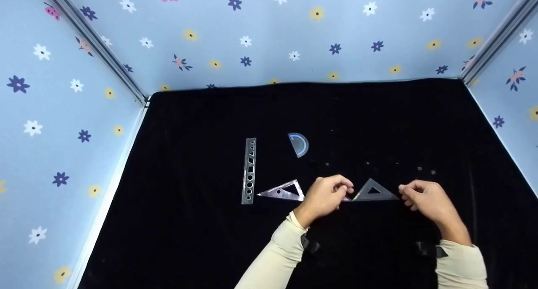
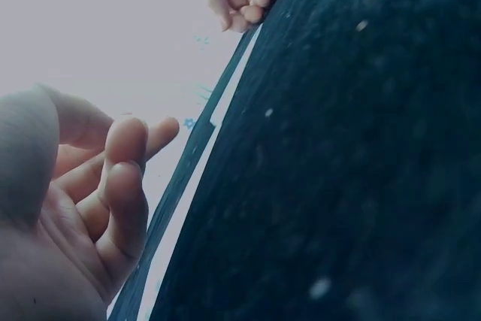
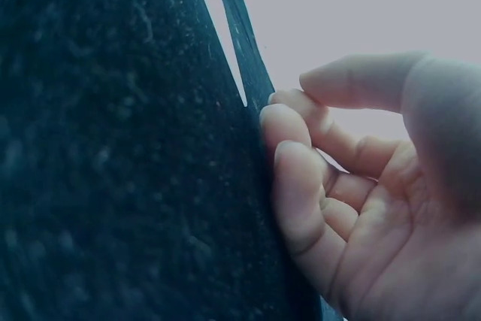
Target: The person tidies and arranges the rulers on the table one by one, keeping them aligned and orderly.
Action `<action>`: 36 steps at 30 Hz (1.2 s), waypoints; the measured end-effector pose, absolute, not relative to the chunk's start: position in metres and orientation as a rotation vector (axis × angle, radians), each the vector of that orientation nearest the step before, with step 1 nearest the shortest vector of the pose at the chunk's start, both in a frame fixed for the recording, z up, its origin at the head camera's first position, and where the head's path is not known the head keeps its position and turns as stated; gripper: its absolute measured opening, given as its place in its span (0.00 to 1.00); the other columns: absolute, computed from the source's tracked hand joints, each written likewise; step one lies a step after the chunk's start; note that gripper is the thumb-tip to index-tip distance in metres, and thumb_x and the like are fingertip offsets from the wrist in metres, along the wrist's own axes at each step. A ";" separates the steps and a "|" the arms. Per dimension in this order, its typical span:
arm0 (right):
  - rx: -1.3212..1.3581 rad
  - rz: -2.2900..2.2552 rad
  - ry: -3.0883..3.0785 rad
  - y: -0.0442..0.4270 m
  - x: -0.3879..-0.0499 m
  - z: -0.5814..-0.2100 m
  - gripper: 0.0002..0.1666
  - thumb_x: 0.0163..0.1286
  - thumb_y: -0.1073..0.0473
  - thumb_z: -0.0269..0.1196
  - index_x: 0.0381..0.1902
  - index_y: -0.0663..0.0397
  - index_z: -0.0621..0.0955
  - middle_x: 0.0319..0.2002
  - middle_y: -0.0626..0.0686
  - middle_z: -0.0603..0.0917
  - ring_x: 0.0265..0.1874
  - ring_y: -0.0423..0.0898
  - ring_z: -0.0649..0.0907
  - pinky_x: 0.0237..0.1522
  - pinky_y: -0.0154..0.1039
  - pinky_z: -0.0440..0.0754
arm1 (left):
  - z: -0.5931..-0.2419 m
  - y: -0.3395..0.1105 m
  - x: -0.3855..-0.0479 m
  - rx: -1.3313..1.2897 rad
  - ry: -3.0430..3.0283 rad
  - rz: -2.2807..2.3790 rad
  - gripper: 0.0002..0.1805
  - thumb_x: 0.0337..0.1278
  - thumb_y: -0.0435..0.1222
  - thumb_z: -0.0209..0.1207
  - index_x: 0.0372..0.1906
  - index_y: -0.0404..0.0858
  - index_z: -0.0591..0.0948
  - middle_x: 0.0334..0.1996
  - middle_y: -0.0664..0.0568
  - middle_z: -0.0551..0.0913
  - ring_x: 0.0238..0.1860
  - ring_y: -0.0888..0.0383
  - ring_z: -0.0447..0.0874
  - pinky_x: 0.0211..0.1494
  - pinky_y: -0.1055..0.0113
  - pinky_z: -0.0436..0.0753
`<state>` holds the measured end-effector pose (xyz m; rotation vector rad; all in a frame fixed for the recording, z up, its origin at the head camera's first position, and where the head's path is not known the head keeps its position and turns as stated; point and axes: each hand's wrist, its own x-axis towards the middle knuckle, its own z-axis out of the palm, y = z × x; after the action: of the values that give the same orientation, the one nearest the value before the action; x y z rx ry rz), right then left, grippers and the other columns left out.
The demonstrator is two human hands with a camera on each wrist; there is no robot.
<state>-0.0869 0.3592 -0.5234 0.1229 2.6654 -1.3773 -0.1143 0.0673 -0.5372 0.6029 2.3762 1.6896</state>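
Note:
In the head view my left hand [image 1: 325,195] is over a row of clear set squares, fingers loosely curled and gripping nothing. To its left lies a long set square [image 1: 279,193] with a pinkish tint. A pinkish tip [image 1: 346,199] shows by the left fingers; the rest of that piece is hidden. Right of it lies a grey set square [image 1: 380,193] with a triangular cut-out. My right hand [image 1: 428,198] is beside its right corner, fingers loosely bent; the right wrist view shows a slight gap between the fingertips [image 3: 282,122] and the white strip's pointed end.
A clear ruler [image 1: 246,171] with cut-out shapes lies upright left of the set squares. Above them is a small protractor [image 1: 299,145] with a blue arc. Black cloth [image 1: 189,154] covers the table, with small pale specks on the right. Flowered panels [image 1: 269,41] enclose it.

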 end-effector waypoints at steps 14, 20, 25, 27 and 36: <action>0.087 -1.382 2.679 0.349 -0.090 -0.518 0.18 0.74 0.53 0.62 0.39 0.66 0.83 0.28 0.57 0.83 0.23 0.45 0.81 0.24 0.38 0.82 | -0.537 0.040 -0.133 0.504 2.428 1.886 0.09 0.63 0.26 0.56 0.40 0.33 0.86 0.28 0.55 0.88 0.23 0.60 0.84 0.27 0.71 0.81; 0.038 -1.376 2.685 0.336 -0.093 -0.517 0.15 0.74 0.56 0.62 0.40 0.65 0.84 0.29 0.56 0.84 0.23 0.45 0.82 0.23 0.37 0.80 | -0.536 0.026 -0.141 0.427 2.505 1.895 0.08 0.62 0.27 0.57 0.40 0.33 0.87 0.27 0.57 0.87 0.23 0.65 0.82 0.29 0.71 0.81; -0.013 -1.371 2.693 0.320 -0.098 -0.514 0.12 0.73 0.59 0.62 0.40 0.64 0.84 0.28 0.55 0.85 0.24 0.46 0.82 0.24 0.36 0.80 | -0.537 0.014 -0.146 0.332 2.573 1.885 0.12 0.60 0.26 0.56 0.45 0.33 0.86 0.30 0.58 0.88 0.27 0.65 0.84 0.35 0.70 0.82; -0.040 -1.378 2.690 0.313 -0.100 -0.513 0.10 0.73 0.60 0.62 0.40 0.64 0.84 0.27 0.55 0.85 0.24 0.46 0.82 0.25 0.36 0.80 | -0.537 0.009 -0.148 0.294 2.608 1.883 0.13 0.59 0.26 0.56 0.48 0.32 0.85 0.31 0.57 0.88 0.29 0.65 0.85 0.37 0.70 0.82; -0.064 -1.439 2.675 0.288 -0.110 -0.508 0.10 0.72 0.61 0.62 0.39 0.65 0.84 0.27 0.55 0.85 0.24 0.47 0.82 0.28 0.35 0.81 | -0.538 0.000 -0.154 0.242 2.806 1.848 0.11 0.57 0.26 0.59 0.43 0.34 0.86 0.36 0.54 0.87 0.39 0.60 0.85 0.49 0.67 0.81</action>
<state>-0.1099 0.2885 -0.5083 -0.0640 2.6747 -1.4389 -0.1542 -0.0001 -0.5378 0.2419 2.8057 1.8478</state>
